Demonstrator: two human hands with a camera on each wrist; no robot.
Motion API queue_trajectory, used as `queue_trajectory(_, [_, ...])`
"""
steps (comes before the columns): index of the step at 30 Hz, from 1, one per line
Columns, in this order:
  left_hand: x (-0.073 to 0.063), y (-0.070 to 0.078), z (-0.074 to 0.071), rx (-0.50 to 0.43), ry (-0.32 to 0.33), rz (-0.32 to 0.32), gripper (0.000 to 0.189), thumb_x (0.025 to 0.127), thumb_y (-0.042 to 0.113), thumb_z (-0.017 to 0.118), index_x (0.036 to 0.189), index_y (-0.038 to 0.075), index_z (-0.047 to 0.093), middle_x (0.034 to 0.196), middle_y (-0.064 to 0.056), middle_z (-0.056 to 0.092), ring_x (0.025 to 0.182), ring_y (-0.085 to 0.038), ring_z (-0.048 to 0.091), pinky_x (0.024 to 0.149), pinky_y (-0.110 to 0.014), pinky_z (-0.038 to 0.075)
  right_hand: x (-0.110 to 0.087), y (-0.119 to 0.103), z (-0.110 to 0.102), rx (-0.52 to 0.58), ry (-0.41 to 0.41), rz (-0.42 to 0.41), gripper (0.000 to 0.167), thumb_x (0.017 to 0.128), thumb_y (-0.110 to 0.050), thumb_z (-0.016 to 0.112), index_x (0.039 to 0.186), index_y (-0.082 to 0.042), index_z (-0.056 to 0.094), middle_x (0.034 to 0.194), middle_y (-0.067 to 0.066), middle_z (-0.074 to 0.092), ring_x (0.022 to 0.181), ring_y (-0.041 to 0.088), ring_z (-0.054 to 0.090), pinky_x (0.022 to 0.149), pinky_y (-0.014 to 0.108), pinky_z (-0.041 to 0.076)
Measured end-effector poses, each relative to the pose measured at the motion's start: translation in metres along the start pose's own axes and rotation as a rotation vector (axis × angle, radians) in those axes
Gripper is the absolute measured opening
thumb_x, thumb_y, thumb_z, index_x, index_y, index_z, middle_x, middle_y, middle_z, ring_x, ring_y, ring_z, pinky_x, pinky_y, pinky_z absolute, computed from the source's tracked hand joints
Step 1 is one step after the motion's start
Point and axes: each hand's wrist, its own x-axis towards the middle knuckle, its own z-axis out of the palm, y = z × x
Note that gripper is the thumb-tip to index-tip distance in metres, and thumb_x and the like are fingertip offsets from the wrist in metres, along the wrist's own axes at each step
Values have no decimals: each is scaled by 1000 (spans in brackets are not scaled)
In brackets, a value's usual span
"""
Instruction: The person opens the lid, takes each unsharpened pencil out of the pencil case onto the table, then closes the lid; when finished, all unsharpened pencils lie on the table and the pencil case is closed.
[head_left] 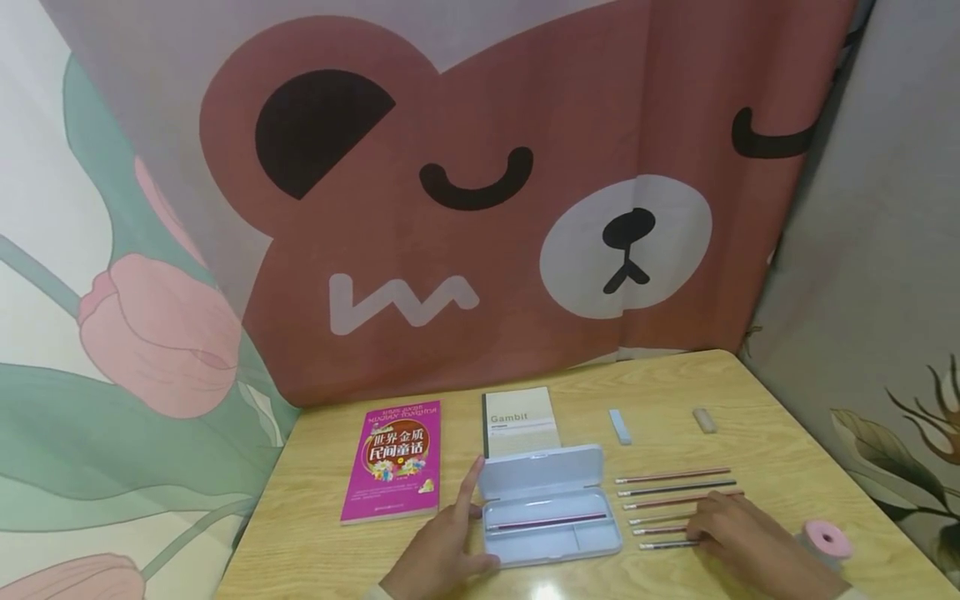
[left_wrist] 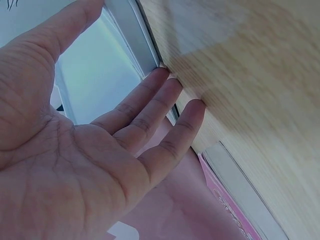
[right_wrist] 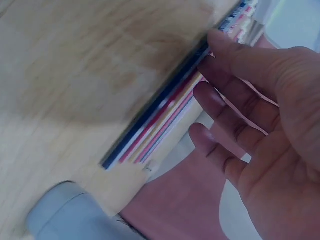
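A pale pencil case (head_left: 525,552) lies on the table with its lid (head_left: 540,475) raised; a dark red pencil (head_left: 551,522) is inside. My left hand (head_left: 442,537) rests against the case's left side, its fingers fairly straight in the left wrist view. Right of the case, several pencils (head_left: 671,493) lie in a row, eraser ends toward it. My right hand (head_left: 731,533) is over the near end of that row. Its thumb and forefinger pinch the nearest dark blue pencil (right_wrist: 150,115), which is still in line with the others; the other fingers are loosely bent.
A pink book (head_left: 393,467) lies at the left and a notebook (head_left: 520,417) behind the case. Farther back are a light blue stick-like item (head_left: 620,426) and a brownish eraser-like block (head_left: 704,420). A pink-topped grey cylinder (head_left: 825,540) stands beside my right wrist.
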Motion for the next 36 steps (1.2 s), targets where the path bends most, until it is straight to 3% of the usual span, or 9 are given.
queue_trajectory(6, [0, -1, 1, -1, 2, -6, 140, 87, 40, 96, 175, 46, -12, 138, -12, 75, 129, -39, 71, 109, -66, 57, 17, -12, -4, 111, 11, -21, 21, 86, -16, 93, 94, -27, 79, 94, -19, 70, 86, -5, 59, 66, 28, 55])
queue_trajectory(13, [0, -2, 2, 3, 3, 1, 140, 86, 40, 96, 175, 45, -12, 137, -12, 75, 128, -39, 72, 108, -65, 58, 51, -44, -1, 57, 65, -68, 17, 95, -24, 87, 110, -28, 81, 111, -17, 74, 103, 10, 70, 87, 44, 64])
queue_trajectory(18, [0, -1, 1, 3, 1, 4, 139, 87, 40, 96, 176, 45, -11, 137, -11, 75, 128, -38, 72, 109, -65, 58, 79, -62, 4, 83, 77, -102, 19, 97, -18, 85, 114, -24, 79, 112, -13, 73, 102, 9, 69, 85, 37, 63])
queue_trajectory(22, [-1, -1, 1, 5, 7, 4, 138, 87, 40, 96, 177, 42, -9, 137, -11, 75, 126, -37, 73, 107, -64, 59, 101, -77, 7, 140, 31, -97, 16, 103, -16, 79, 118, -22, 80, 114, -10, 73, 103, 9, 68, 87, 34, 63])
queue_trajectory(26, [-1, -1, 1, 7, 13, 4, 138, 86, 40, 96, 177, 41, -8, 136, -11, 75, 125, -37, 73, 106, -64, 59, 121, -89, 12, 172, -3, -72, 15, 105, -18, 76, 119, -18, 82, 115, -8, 76, 105, 13, 71, 91, 37, 64])
queue_trajectory(30, [-1, 0, 0, 2, 16, 18, 138, 86, 38, 97, 178, 39, -7, 136, -10, 75, 123, -36, 73, 105, -63, 60, 135, -95, 25, 154, 8, -103, 15, 103, -17, 79, 116, -14, 83, 111, -4, 77, 103, 15, 72, 90, 36, 64])
queue_trajectory(36, [-1, 0, -1, -3, 5, -2, 139, 86, 39, 97, 176, 44, -9, 135, -8, 75, 122, -34, 74, 106, -61, 60, 143, -99, 46, 119, -31, -148, 10, 99, -21, 83, 108, -18, 78, 102, -8, 71, 93, 8, 65, 82, 30, 61])
